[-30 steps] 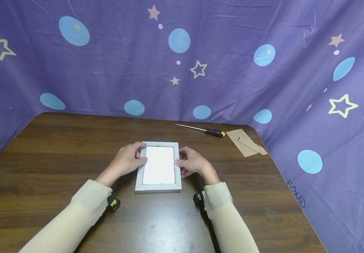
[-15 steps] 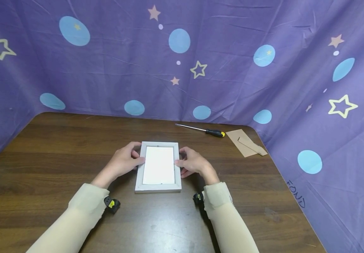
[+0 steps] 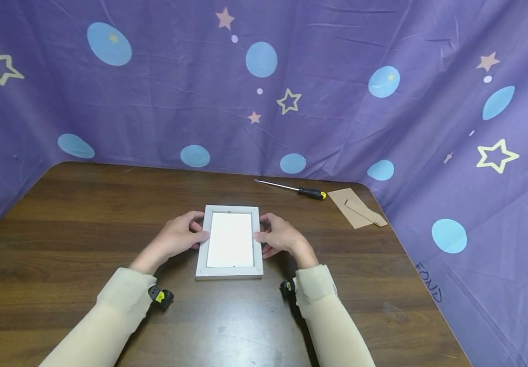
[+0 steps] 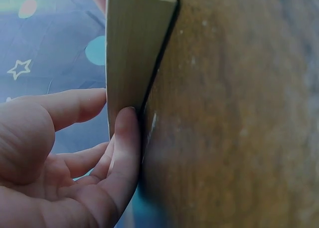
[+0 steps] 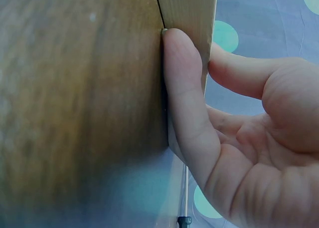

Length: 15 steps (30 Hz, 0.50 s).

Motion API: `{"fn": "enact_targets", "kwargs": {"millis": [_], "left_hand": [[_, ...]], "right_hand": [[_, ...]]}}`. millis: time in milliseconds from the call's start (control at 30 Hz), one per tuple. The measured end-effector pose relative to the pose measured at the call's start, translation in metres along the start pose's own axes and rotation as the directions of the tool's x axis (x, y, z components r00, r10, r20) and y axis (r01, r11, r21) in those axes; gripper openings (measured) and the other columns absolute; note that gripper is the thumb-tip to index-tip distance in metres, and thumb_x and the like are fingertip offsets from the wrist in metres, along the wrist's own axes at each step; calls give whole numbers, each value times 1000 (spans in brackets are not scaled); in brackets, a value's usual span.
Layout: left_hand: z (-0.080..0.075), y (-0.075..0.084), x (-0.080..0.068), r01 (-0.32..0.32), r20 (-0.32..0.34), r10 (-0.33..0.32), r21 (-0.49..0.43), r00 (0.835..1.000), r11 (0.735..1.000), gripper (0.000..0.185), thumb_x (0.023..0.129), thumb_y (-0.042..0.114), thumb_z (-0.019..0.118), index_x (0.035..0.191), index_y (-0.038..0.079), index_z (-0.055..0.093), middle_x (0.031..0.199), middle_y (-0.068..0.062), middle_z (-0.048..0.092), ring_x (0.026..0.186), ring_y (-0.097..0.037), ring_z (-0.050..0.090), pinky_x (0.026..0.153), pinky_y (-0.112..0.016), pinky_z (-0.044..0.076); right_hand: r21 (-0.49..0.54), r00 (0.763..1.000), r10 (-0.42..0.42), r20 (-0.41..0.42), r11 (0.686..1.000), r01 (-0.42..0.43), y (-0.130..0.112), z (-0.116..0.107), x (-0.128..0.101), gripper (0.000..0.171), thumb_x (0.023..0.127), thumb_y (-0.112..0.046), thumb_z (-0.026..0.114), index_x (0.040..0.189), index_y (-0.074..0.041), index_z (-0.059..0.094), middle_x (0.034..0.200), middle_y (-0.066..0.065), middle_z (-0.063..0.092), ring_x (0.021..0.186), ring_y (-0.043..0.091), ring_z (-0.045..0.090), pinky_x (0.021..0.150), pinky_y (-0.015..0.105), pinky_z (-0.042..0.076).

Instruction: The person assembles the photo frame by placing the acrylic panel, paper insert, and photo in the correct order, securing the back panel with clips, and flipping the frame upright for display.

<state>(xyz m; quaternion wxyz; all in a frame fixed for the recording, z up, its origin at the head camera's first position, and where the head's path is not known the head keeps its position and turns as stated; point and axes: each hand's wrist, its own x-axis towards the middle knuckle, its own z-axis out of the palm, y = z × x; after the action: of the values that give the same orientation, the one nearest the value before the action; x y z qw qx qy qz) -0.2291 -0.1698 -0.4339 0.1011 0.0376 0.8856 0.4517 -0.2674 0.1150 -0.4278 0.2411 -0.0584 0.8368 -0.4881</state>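
Note:
A white picture frame (image 3: pixel 203 255) lies flat on the wooden table, with a plain white sheet (image 3: pixel 231 239) filling its opening. From the left side my left hand (image 3: pixel 179 234) holds it, thumb on the top face and fingers against the outer edge. The left wrist view shows those fingers (image 4: pixel 127 148) low along the frame's side (image 4: pixel 134 43), close to the tabletop. My right hand (image 3: pixel 284 236) grips the opposite edge the same way. In the right wrist view its little finger (image 5: pixel 184 83) presses along the side and the thumb (image 5: pixel 239 71) reaches over the top.
Behind the frame lies a screwdriver (image 3: pixel 311 192) with a black and yellow handle. A brown backing board (image 3: pixel 348 211) with a stand strip (image 3: pixel 366 212) on it is at the back right. A purple curtain (image 3: pixel 163 102) borders the table (image 3: pixel 85 229).
My left hand has slid slightly left and down along the frame's left edge, its upper fingers coming off the top corner. The right hand and the frame have stayed put.

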Motion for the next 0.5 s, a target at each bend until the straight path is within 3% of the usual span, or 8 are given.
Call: {"fn": "enact_targets", "kwargs": {"millis": [500], "left_hand": [[-5, -4, -2, 44, 63, -40, -79, 997, 996, 70, 102, 19, 71, 159, -2, 38, 118, -20, 67, 97, -24, 74, 90, -40, 65]], "right_hand": [[25, 1000, -5, 20, 1000, 5, 1, -1, -1, 62, 103, -13, 70, 157, -3, 41, 111, 22, 58, 75, 29, 70, 68, 42, 68]]}}
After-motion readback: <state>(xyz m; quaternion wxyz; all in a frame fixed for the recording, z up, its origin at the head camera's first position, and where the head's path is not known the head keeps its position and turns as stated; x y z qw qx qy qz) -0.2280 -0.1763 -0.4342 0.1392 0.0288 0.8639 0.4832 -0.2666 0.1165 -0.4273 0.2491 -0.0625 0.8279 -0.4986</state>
